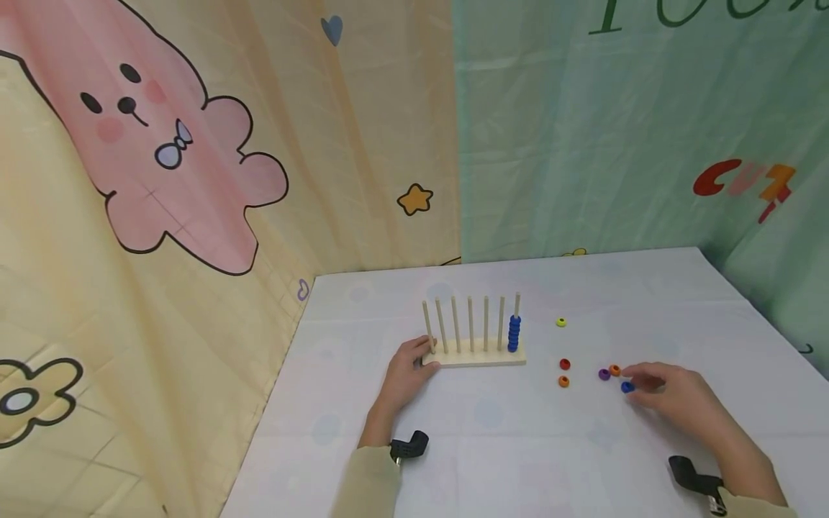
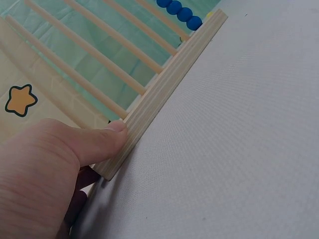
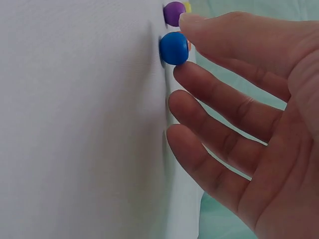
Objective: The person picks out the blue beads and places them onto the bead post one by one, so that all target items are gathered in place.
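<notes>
Left wrist view: wooden rack (image 2: pixel 164 84) cut off by the top edge; peg tops and most blue beads (image 2: pixel 178 10) out of frame. Right wrist view: orange bead hidden behind blue bead (image 3: pixel 174 48); yellow bead (image 3: pixel 187 7) mostly hidden behind the purple bead (image 3: pixel 173 13).

One wooden rack (image 1: pixel 476 357) with seven pegs (image 1: pixel 470 324); one stack of blue beads (image 1: pixel 514 333). Six loose beads: yellow (image 1: pixel 560 322), red (image 1: pixel 565 365), two orange (image 1: pixel 564 381), purple (image 1: pixel 604 374), blue (image 1: pixel 627 387).

White table (image 1: pixel 648 288); cartoon curtain backdrop (image 1: pixel 227 180); yellow bead (image 1: pixel 560 322), red bead (image 1: pixel 565 365), 2 orange beads (image 1: pixel 563 381).
</notes>
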Demonstrator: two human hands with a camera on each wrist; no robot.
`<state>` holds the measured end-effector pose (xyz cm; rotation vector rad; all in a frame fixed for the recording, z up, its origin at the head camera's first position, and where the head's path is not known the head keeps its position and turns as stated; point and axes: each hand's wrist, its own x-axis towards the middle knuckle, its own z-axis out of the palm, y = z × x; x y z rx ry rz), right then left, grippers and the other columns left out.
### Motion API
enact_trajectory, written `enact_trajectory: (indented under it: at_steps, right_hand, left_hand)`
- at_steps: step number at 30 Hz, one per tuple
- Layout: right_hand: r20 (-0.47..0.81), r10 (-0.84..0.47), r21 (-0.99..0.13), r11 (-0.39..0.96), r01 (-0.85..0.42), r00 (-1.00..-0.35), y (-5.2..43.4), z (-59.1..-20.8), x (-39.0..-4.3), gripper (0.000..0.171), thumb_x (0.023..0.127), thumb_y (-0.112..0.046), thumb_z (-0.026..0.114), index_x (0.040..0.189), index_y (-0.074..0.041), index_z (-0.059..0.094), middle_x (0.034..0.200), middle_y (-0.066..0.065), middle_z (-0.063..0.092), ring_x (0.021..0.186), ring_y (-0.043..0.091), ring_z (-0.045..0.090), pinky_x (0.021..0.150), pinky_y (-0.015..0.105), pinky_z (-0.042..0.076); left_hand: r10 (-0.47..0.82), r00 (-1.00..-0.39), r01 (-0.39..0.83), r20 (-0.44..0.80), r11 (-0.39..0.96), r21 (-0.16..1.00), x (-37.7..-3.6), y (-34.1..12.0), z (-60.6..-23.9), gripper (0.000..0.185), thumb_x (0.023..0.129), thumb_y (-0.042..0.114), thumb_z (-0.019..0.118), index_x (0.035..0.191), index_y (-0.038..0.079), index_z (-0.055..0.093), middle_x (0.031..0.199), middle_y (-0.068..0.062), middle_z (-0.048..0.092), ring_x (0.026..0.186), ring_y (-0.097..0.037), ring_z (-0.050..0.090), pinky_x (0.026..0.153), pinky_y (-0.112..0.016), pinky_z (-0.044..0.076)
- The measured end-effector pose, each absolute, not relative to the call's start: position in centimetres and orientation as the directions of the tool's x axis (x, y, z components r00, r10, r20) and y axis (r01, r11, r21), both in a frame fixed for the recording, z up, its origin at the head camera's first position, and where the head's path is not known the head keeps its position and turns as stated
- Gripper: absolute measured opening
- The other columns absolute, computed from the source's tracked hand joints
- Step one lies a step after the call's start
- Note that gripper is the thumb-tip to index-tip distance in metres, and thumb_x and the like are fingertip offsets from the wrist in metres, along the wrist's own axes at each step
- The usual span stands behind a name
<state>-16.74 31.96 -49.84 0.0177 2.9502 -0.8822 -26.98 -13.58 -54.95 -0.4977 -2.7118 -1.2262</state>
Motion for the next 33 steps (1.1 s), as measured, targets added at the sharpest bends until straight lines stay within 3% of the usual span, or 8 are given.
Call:
enact_trajectory:
  at_steps: [8, 23, 33]
  right_hand:
    - [-0.055, -0.006, -0.525, 0.851, 0.024, -0.998, 31.86, -50.22, -16.88, 0.044, 0.071, -0.036, 0.076, 0.107, -0.014, 0.066, 0.091, 0.0, 0.063, 0.083, 0.02, 0.055, 0.064, 0.036, 0.047]
    - [-0.025, 0.014, -0.492, 0.87, 0.025, -1.0, 31.46, -50.38, -16.78, 0.034, 0.071, -0.026, 0.077, 0.101, -0.013, 0.068, 0.084, -0.003, 0.062, 0.08, 0.02, 0.056, 0.067, 0.044, 0.045]
    - [-0.053, 0.002, -0.492, 0.87, 0.028, -0.999, 31.6, -50.06, -16.7, 0.035, 0.072, -0.033, 0.076, 0.1, -0.014, 0.068, 0.085, -0.003, 0.062, 0.081, 0.02, 0.056, 0.068, 0.044, 0.045]
  left_hand:
    - [0.244, -0.941, 0.338, 0.236, 0.609, 0.717, -26.85, -13.68, -55.02, 0.05, 0.081, 0.033, 0.067, 0.128, 0.024, 0.053, 0.134, 0.009, 0.043, 0.124, -0.015, 0.036, 0.1, -0.039, 0.032]
    - [0.24, -0.941, 0.336, 0.237, 0.608, 0.719, -26.77, -13.54, -54.95, 0.049, 0.081, 0.03, 0.068, 0.128, 0.025, 0.054, 0.133, 0.01, 0.043, 0.125, -0.014, 0.036, 0.1, -0.037, 0.033]
    - [0.241, -0.944, 0.329, 0.227, 0.61, 0.721, -26.76, -13.54, -54.81, 0.049, 0.082, 0.03, 0.067, 0.129, 0.023, 0.053, 0.134, 0.008, 0.042, 0.125, -0.014, 0.036, 0.1, -0.036, 0.032]
